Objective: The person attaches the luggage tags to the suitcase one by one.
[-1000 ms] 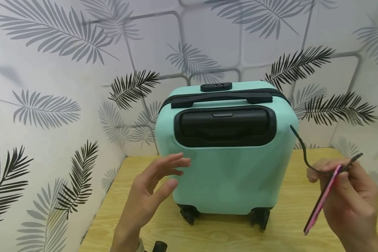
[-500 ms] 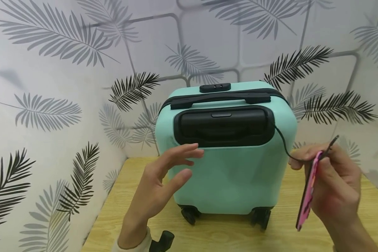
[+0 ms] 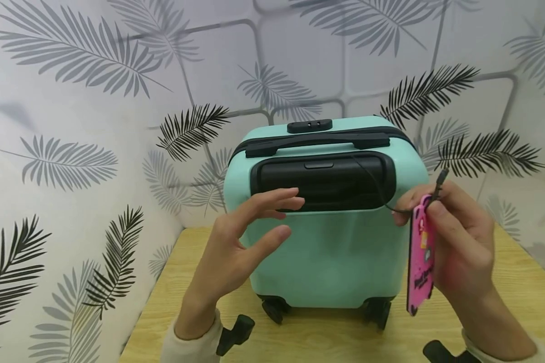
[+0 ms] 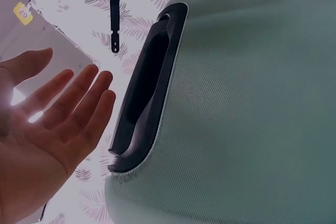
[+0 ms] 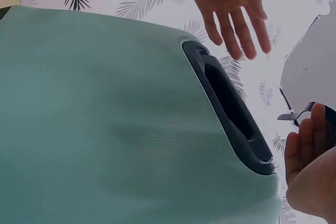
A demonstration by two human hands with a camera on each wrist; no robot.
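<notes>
Swung inward, the pink tag hangs before the suitcase, pinched near its top by my right hand, likely to leave its strap free; my left hand, fingers apart, holds nothing.

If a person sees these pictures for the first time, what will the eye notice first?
Probably the mint-green suitcase, upright on the wooden table near the middle of the head view. Next, the bright pink tag with its black strap, held in the right hand towards the right. The left hand, in front of the suitcase's left part, holds nothing.
</notes>
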